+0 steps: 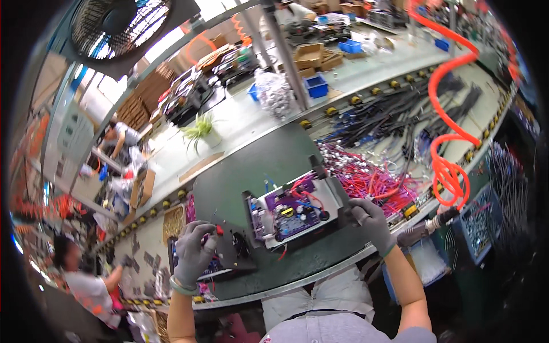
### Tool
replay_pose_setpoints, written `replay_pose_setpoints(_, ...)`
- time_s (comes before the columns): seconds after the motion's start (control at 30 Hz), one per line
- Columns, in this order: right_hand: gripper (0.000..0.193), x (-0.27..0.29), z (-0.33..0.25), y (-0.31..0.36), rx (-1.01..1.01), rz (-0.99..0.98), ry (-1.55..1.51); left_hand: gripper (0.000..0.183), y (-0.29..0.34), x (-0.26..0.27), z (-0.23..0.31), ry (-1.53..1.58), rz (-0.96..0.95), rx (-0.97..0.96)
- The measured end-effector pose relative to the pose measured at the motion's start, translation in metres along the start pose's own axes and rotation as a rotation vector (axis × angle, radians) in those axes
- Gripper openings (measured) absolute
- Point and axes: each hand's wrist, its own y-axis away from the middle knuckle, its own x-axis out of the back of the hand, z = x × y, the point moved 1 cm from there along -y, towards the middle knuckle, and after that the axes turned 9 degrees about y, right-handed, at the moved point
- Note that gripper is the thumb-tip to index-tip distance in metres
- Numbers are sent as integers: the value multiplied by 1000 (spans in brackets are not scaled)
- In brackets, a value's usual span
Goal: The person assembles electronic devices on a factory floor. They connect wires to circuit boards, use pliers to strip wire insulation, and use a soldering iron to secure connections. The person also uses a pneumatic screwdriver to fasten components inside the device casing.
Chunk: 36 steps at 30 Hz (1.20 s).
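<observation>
An open device casing (337,206) with black end pieces lies on the dark green mat in front of me. Inside it sits a purple circuit board (289,214) with red and blue wires. My left hand (193,251), in a grey glove, is raised over a second dark unit (240,260) with a round black grille. Its fingers are pinched on a small red part (219,230) whose kind I cannot make out. My right hand (373,224), gloved too, is curled beside the casing's right end; whatever its fingers hold is hidden.
Red-and-white wire bundles (372,183) and black cables (394,123) lie to the right. An orange coiled air hose (440,86) hangs there, with a power screwdriver (426,226) below. A potted plant (209,134) stands beyond the mat (246,166). A co-worker (86,280) sits at left.
</observation>
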Motion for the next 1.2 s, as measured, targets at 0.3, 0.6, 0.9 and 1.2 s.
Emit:
replay_pose_setpoints(0.3, 21, -5, -27, 9, 250, -98, 543, 24, 76, -38, -19, 369, 412, 207)
replay_pose_setpoints(0.6, 25, -7, -67, 11, 357, 92, 587, 23, 112, -90, 30, 411, 747, 155)
replay_pose_setpoints(0.9, 30, -63, -100, 13, 629, 205, 688, 20, 130, -122, 25, 537, 451, 154)
replay_pose_setpoints(1.2, 29, -126, -107, 10, 1100, 4, 1015, 16, 187, -76, -8, 238, 759, 337)
